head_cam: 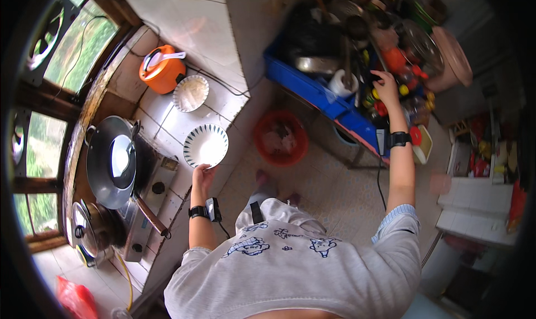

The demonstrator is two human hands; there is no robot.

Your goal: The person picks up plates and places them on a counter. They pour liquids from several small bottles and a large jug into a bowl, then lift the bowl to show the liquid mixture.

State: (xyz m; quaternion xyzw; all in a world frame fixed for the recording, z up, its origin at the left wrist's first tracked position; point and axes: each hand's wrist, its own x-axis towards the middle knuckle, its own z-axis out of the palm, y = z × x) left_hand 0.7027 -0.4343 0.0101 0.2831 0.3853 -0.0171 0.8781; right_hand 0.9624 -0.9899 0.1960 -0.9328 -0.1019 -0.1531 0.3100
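My left hand [203,177] grips the near rim of a white ceramic bowl [206,145] with a dark leaf pattern, held at the edge of the tiled counter [167,122]. The bowl looks empty. Beyond it stands a fluted bowl [191,93] with pale contents, beside an orange rice cooker [162,70] with a white rice paddle [167,56] on its lid. My right hand [385,86] is raised over bottles and jars on the right, its index finger extended and nothing seen in its grasp. Near it, a white container [343,83] holding utensils stands in a blue plastic crate [301,84].
At left, a wok [111,164] sits on a gas stove [146,210], its wooden handle pointing towards me. A lidded pot [86,229] stands nearer. A red basin [281,138] is on the floor ahead. Cables hang from both wrist devices.
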